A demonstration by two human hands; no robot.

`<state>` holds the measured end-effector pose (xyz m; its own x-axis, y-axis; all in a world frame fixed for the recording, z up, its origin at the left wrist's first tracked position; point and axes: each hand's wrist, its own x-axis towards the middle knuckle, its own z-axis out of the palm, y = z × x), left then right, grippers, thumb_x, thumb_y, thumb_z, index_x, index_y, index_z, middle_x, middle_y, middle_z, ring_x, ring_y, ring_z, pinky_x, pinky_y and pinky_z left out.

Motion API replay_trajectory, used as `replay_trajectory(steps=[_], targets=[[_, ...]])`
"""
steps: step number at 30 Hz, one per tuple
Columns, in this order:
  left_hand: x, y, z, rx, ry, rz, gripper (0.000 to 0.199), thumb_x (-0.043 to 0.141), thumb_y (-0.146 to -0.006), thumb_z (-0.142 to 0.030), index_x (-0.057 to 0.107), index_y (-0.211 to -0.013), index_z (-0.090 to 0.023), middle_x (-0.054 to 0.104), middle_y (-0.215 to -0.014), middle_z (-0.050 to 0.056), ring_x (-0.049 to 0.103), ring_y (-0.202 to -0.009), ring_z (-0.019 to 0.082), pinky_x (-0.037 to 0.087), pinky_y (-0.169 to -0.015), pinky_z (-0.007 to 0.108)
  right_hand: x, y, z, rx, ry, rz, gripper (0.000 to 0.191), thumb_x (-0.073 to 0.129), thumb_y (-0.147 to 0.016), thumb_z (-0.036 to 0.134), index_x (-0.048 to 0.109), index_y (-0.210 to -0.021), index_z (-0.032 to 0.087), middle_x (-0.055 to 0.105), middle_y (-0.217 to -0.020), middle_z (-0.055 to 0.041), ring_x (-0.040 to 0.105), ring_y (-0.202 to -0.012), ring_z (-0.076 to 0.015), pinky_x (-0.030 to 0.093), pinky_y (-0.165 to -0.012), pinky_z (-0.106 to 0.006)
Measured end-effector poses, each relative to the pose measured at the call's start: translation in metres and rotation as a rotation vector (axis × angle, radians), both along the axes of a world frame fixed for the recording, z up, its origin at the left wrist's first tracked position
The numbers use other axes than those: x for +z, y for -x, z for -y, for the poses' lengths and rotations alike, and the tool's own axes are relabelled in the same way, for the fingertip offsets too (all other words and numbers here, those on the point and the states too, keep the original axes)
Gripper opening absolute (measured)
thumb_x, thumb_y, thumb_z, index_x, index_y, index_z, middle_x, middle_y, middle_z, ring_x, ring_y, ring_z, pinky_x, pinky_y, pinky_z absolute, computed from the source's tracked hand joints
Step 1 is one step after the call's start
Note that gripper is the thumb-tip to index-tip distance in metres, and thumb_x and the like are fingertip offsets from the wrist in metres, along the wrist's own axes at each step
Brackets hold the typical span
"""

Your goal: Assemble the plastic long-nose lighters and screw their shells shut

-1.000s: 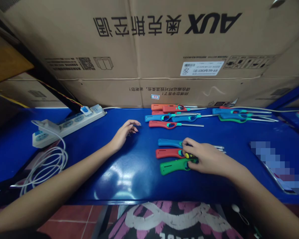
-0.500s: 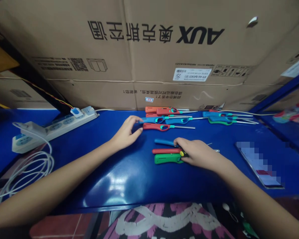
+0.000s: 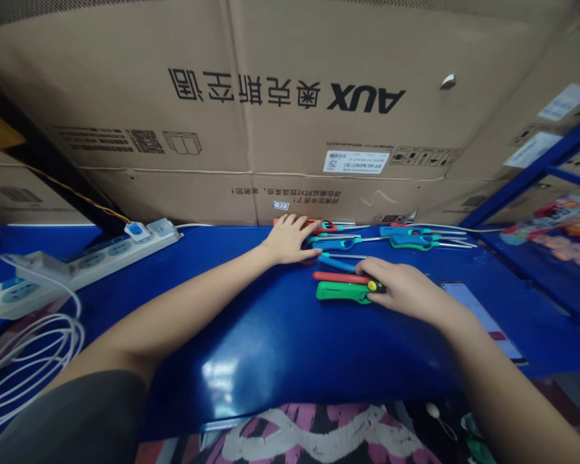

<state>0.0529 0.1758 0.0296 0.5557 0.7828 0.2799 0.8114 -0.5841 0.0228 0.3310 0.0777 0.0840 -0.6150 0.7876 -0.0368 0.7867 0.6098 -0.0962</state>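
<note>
Left hand (image 3: 289,240) out at the far row, palm down, fingers spread over a cluster of lighters (image 3: 341,243), seemingly touching the ones beneath; whether it has hold of any, I can't tell. Right hand (image 3: 399,288), nearer, has thumb and fingers drawn in around three handles lying side by side: blue lighter (image 3: 337,263) on the far side, red lighter (image 3: 338,278) in the middle, green lighter (image 3: 341,291) closest. A black-and-yellow item (image 3: 374,286) pokes out between those fingers, and the palm hides most of the metal stems.

Handling, then: these look like light, stiff plastic with slim metal rods, smooth enough to slide against each other in a bunch. Best hold is across the handles near the trigger openings; catch only the butt ends and they'd likely fan out. Thin stems could snag on neighbours.

Over to the right at the far edge, another group of lighters (image 3: 412,240) lies with stems pointing right, and a phone (image 3: 483,321) sits flat, right of the right hand. Power strip (image 3: 120,252) away left on the blue tabletop (image 3: 270,348), big cardboard box (image 3: 280,142) standing behind.
</note>
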Motion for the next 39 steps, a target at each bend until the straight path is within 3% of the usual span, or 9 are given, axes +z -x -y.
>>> replay_trajectory(steps=[8,15,19,23,31,35,39], targets=[[-0.005,-0.014,-0.009,-0.019,0.035,-0.034,0.078,0.053,-0.085,-0.076,0.041,-0.154,-0.042,0.050,-0.147,0.012,0.046,-0.123,0.042,0.039,-0.099,0.056,-0.003,-0.022,-0.010,-0.038,-0.056,-0.071,0.027,0.061,-0.083,0.021,0.054,-0.108,0.028,0.068,-0.109,-0.0015,0.067,-0.087,-0.0207,0.047,-0.070,-0.030],[-0.009,-0.011,0.017,-0.034,0.142,0.063,0.079,0.057,-0.083,-0.075,0.045,-0.153,-0.039,0.049,-0.150,0.012,0.049,-0.121,0.044,0.039,-0.102,0.060,0.020,-0.033,-0.044,-0.082,-0.177,-0.133,0.031,0.059,-0.079,0.026,0.055,-0.110,0.025,0.068,-0.113,-0.0079,0.066,-0.097,-0.0265,0.048,-0.076,-0.034],[-0.009,-0.007,0.020,-0.033,0.151,0.077,0.082,0.059,-0.081,-0.077,0.048,-0.151,-0.035,0.048,-0.150,0.014,0.042,-0.131,0.047,0.029,-0.111,0.065,0.029,-0.023,-0.073,-0.071,-0.211,-0.148,0.033,0.061,-0.078,0.027,0.055,-0.111,0.025,0.067,-0.116,-0.0072,0.065,-0.100,-0.0267,0.047,-0.078,-0.034],[-0.007,-0.009,0.016,-0.016,0.168,0.070,0.088,0.062,-0.077,-0.079,0.046,-0.152,-0.037,0.043,-0.152,0.015,0.040,-0.135,0.049,0.029,-0.112,0.064,0.026,-0.003,-0.095,-0.042,-0.218,-0.133,0.028,0.061,-0.081,0.028,0.055,-0.109,0.024,0.068,-0.115,-0.0077,0.065,-0.099,-0.0263,0.045,-0.076,-0.033],[-0.009,-0.016,0.024,-0.016,0.180,0.054,0.086,0.059,-0.080,-0.079,0.037,-0.155,-0.044,0.038,-0.158,0.011,0.035,-0.141,0.048,0.026,-0.114,0.067,0.019,0.023,-0.118,0.023,-0.201,-0.088,0.025,0.061,-0.082,0.027,0.055,-0.106,0.025,0.068,-0.113,-0.0058,0.063,-0.098,-0.0239,0.041,-0.072,-0.030],[-0.008,-0.019,0.034,-0.003,0.212,0.045,0.088,0.058,-0.079,-0.081,0.038,-0.155,-0.042,0.039,-0.158,0.012,0.031,-0.144,0.052,0.025,-0.114,0.067,0.022,0.026,-0.130,0.016,-0.210,-0.077,0.028,0.061,-0.083,0.028,0.055,-0.110,0.024,0.068,-0.118,-0.0074,0.063,-0.100,-0.0255,0.041,-0.072,-0.031],[-0.006,-0.021,0.049,-0.028,0.187,0.050,0.088,0.061,-0.079,-0.078,0.040,-0.155,-0.039,0.047,-0.151,0.014,0.033,-0.143,0.051,0.026,-0.115,0.066,0.017,0.035,-0.138,0.046,-0.204,-0.040,0.028,0.063,-0.083,0.027,0.057,-0.110,0.025,0.069,-0.116,-0.0066,0.064,-0.101,-0.0257,0.041,-0.070,-0.031]])
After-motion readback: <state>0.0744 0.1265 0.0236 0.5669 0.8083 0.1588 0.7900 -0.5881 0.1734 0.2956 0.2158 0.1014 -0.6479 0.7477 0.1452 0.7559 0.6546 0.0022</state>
